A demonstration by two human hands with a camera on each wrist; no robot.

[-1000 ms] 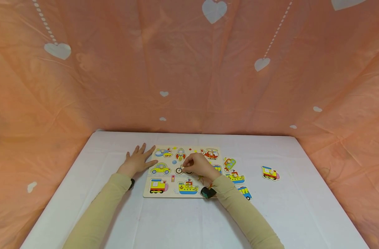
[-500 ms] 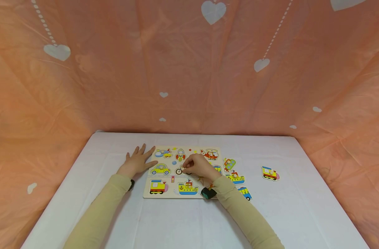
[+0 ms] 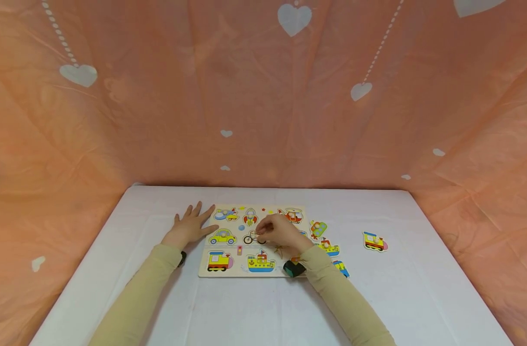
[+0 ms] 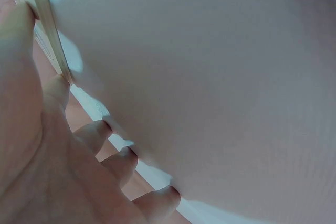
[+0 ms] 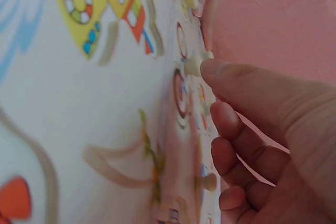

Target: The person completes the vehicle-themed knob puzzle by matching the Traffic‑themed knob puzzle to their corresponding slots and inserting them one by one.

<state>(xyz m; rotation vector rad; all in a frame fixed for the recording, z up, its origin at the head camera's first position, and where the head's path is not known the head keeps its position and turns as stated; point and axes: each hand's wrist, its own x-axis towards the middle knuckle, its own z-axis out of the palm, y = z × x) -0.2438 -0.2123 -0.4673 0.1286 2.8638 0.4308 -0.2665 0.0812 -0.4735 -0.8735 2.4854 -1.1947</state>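
Observation:
A wooden knob puzzle board [image 3: 235, 274] printed with vehicles lies on the white table. My left hand [image 3: 187, 229] is spread flat at its left side, the thumb and index fingertips touching the board's edge in the left wrist view. My right hand [image 3: 282, 233] hovers over the board's middle beside the bicycle piece [image 3: 249, 237]. In the right wrist view the right thumb [image 5: 236, 80] is against a pale knob [image 5: 195, 65], with the other fingers loosely bent and apart from it. The right hand and wrist hide part of the board's right side.
Loose pieces lie right of the board: a green and orange one [image 3: 319, 229], a ship [image 3: 330, 247], and a blue vehicle [image 3: 341, 268] partly behind the right sleeve. A train piece [image 3: 374, 241] lies farther right. A pink curtain [image 3: 263, 144] with hearts hangs behind the table.
My right hand has drawn slightly to the right relative to the bicycle piece, which stays in its place on the board. The left hand stays at the board's edge. The head view has shifted slightly.

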